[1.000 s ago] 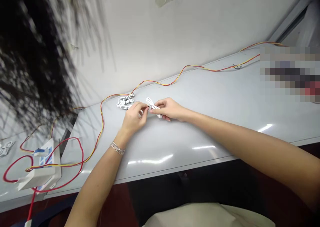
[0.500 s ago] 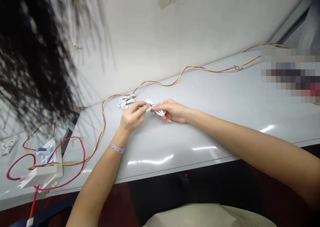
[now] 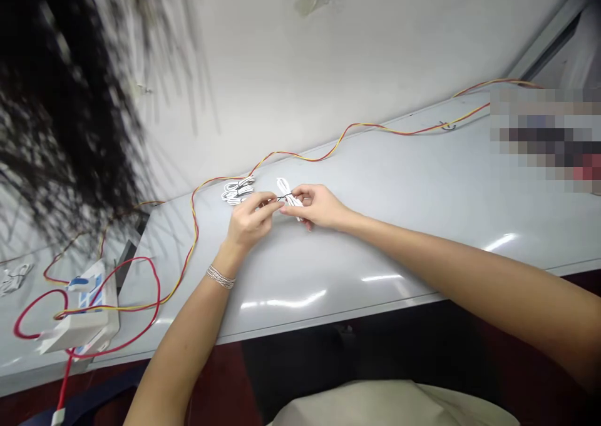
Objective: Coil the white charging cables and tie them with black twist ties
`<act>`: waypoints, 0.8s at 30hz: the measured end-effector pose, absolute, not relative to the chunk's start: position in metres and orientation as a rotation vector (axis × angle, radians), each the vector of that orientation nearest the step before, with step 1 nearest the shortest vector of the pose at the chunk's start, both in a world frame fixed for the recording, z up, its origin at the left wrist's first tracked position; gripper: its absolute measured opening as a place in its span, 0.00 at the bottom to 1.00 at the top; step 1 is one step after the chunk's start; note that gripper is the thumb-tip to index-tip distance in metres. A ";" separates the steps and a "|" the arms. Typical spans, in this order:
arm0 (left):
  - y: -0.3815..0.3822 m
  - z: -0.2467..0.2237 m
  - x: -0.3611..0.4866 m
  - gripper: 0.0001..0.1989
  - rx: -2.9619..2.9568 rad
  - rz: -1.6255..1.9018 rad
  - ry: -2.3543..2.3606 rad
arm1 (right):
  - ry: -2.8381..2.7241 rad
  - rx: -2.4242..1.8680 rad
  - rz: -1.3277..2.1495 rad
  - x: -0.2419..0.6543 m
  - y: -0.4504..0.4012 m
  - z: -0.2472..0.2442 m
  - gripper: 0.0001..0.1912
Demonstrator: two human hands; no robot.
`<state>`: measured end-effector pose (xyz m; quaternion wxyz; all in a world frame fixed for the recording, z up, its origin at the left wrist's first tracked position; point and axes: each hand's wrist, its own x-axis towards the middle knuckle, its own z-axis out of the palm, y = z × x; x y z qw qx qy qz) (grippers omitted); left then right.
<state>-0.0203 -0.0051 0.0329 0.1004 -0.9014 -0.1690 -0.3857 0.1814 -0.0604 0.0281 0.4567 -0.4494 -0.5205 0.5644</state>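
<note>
A folded white cable bundle [image 3: 283, 187] with a thin black tie [image 3: 283, 197] round its middle is gripped in my right hand [image 3: 319, 206]. My left hand [image 3: 253, 218] pinches the end of the black tie between thumb and forefinger, just left of the bundle. Beyond my left hand, other white cable bundles [image 3: 238, 189] with black ties lie on the grey table [image 3: 385, 226].
A red and yellow twisted wire [image 3: 319, 159] runs along the table's back edge by the wall. At the left sit white power sockets [image 3: 84, 326] with red cables, near another white bundle [image 3: 15, 278]. Dark hair fills the upper left.
The white bundle has turned more upright, and more of it shows above my fingers. My left hand has drawn slightly away from it, with the black tie end stretched between.
</note>
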 end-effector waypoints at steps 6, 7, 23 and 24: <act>-0.018 0.035 -0.010 0.07 -2.767 -1.268 -0.708 | -1.263 -1.063 1.304 0.180 -0.058 0.021 0.29; -0.020 0.036 -0.008 0.06 -2.777 -1.345 -0.783 | -1.269 -1.046 1.299 0.181 -0.058 0.020 0.29; -0.032 0.036 0.005 0.04 -2.567 -1.559 -1.098 | -1.471 -1.053 1.110 0.182 -0.068 0.025 0.25; -0.033 0.036 0.005 0.04 -2.592 -1.560 -1.109 | -1.471 -1.048 1.109 0.182 -0.068 0.025 0.25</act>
